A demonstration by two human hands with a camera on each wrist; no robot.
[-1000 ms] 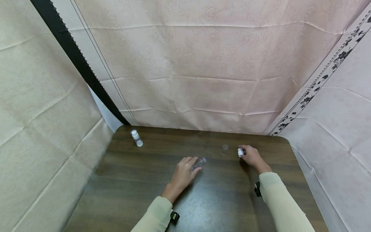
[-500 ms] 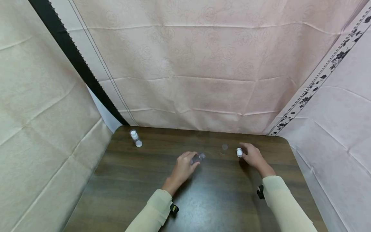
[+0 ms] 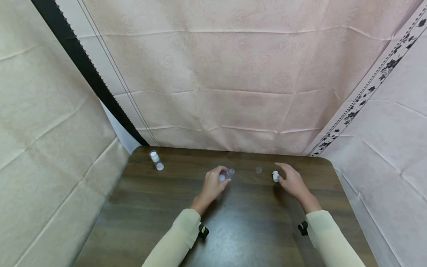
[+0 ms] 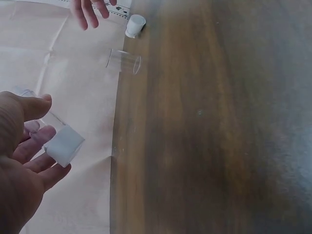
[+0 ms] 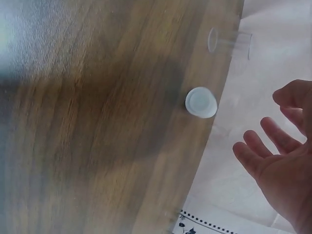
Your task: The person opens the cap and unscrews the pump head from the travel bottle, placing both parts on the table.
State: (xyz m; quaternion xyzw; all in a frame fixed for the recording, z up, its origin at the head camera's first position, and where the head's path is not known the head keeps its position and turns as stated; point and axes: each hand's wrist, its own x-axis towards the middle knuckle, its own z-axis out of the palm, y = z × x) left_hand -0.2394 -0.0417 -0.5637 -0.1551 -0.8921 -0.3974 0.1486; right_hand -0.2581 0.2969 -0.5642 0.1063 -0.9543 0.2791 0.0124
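Note:
My left hand [image 3: 213, 183] holds a small clear bottle [image 4: 61, 139] between thumb and fingers, lifted off the table and tilted. Its white end shows in the left wrist view, and its clear neck points away to the right in the head view. My right hand [image 3: 294, 182] is beside a small white cap [image 3: 275, 176] that stands on the table. In the right wrist view its fingers [image 5: 251, 153] are spread and hold nothing, apart from the cap [image 5: 201, 102]. Left of the cap stands a clear, empty-looking cup [image 3: 258, 170].
Another small clear container [image 3: 156, 160] with white parts is at the table's back left corner. The brown wooden table [image 3: 150, 211] ends at a pale cloth [image 3: 213, 111] hanging behind it. More cloth hangs at both sides.
My left hand has moved up and away with the clear bottle, turning it so its white end shows. My right hand has let go of the white cap and spread its fingers.

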